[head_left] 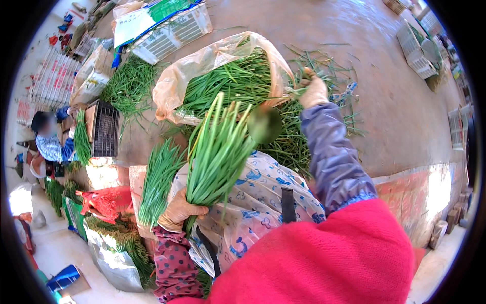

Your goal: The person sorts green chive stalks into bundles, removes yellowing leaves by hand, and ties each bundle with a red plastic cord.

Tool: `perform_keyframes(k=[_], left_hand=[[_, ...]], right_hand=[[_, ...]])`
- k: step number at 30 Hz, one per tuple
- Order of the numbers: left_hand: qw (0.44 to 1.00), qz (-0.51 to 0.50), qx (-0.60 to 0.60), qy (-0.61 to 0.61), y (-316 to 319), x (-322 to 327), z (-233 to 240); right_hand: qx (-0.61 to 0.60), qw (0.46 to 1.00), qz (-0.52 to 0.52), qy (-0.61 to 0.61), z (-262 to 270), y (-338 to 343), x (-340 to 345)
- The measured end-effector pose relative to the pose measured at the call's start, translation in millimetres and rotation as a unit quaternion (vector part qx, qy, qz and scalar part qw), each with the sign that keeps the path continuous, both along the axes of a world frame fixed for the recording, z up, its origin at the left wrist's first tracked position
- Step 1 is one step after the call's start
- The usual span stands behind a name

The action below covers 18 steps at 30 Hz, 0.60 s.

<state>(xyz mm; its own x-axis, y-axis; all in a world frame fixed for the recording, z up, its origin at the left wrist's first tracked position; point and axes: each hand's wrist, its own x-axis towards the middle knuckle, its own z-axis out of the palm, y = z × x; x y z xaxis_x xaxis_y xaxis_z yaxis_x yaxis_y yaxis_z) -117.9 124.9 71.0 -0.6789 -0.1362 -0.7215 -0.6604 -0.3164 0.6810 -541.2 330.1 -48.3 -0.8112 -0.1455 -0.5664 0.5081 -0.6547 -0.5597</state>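
My gloved left hand is wrapped around the lower part of a thick bunch of garlic chives, which leans up over my lap. My gloved right hand is stretched out past the right end of an open plastic sack, its fingers closed on a few pale loose leaves. Long chives fill the sack. Left of the held bunch, a second bunch of chives lies on a board. A round blurred patch hides what is beside the held bunch's tips.
Leaf scraps litter the floor under my right arm, and another heap lies near a white crate. At left, a co-worker holds chives by a black crate. Red ties and a bagged stack of chives are lower left.
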Motion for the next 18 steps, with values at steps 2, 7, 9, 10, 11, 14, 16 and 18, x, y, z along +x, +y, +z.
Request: perform_keyframes(k=[2,7,9,10,11,14,16,18], left_hand=[[1.000,0.016,0.012,0.004,-3.2,3.2,-11.2],[0.999,0.044,-0.014,0.004,-11.9,3.8,-19.4],[0.998,0.058,-0.016,0.013,-11.5,6.6,-17.0],[0.997,0.068,-0.012,0.020,-10.0,6.0,-16.7],[0.997,0.068,-0.014,0.019,-8.4,4.4,-15.3],[0.998,0.039,-0.047,0.017,-1.9,4.1,-9.7],[0.998,0.053,-0.021,0.040,-1.4,11.8,-14.2],[0.993,0.080,0.023,0.086,3.1,15.2,-12.0]], right_hand=[[0.014,0.993,0.084,0.080,24.4,17.5,9.9],[0.271,0.837,0.407,0.247,113.9,-9.1,127.6],[0.307,0.715,0.559,0.287,120.6,-27.9,145.4],[0.365,0.676,0.537,0.349,118.9,-35.6,154.9],[0.419,0.631,0.510,0.408,114.9,-43.9,162.0],[0.366,0.692,0.526,0.334,91.9,-58.5,164.2],[0.261,0.841,0.413,0.233,80.3,-61.5,153.9],[0.234,0.913,0.287,0.173,73.9,-51.2,126.3]])
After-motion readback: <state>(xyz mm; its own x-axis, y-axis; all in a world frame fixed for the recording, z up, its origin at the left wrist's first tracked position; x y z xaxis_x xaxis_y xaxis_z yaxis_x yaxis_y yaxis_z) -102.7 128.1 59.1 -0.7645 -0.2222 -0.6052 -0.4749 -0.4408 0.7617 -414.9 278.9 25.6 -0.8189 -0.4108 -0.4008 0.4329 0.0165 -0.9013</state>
